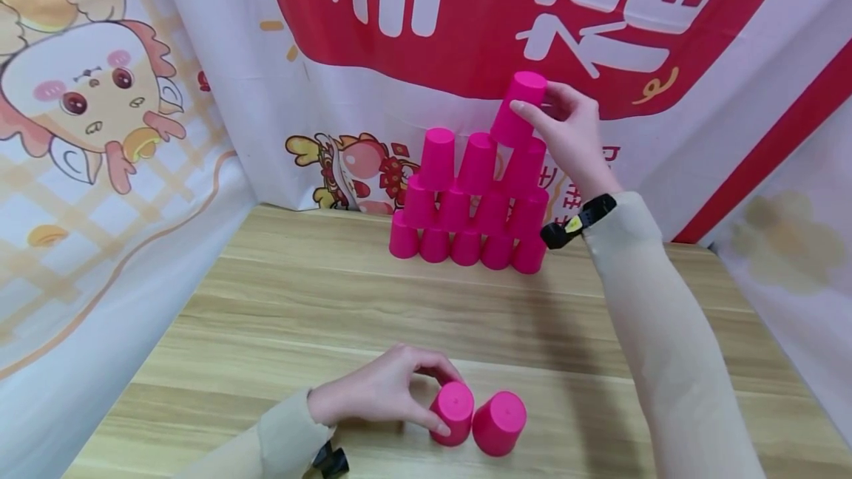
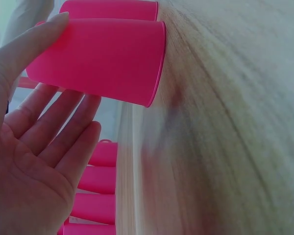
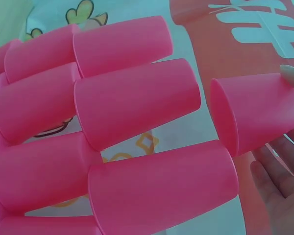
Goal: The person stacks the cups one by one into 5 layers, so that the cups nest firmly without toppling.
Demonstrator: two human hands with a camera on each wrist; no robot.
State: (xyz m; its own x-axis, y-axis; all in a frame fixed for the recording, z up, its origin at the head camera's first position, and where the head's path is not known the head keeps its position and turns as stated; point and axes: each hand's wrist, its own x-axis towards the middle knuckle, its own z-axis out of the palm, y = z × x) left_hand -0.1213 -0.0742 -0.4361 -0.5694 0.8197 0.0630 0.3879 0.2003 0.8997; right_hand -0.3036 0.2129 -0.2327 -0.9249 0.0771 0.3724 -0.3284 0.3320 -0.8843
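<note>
High over the back of the table, my right hand holds an upside-down pink cup between thumb and fingers. Just beneath it is the three-cup top row of a stacked wall of pink cups, all mouth down. In the right wrist view the held cup hangs close over two of these cups, its rim apart from them. Near the front edge, my left hand grips an upside-down pink cup with thumb and fingers. Right beside that one, another pink cup stands mouth down on the table.
The wood-grain table lies between the stack and the front cups. A printed cloth hangs close behind the stack, with more patterned cloth along the left side. Both wrists wear black straps.
</note>
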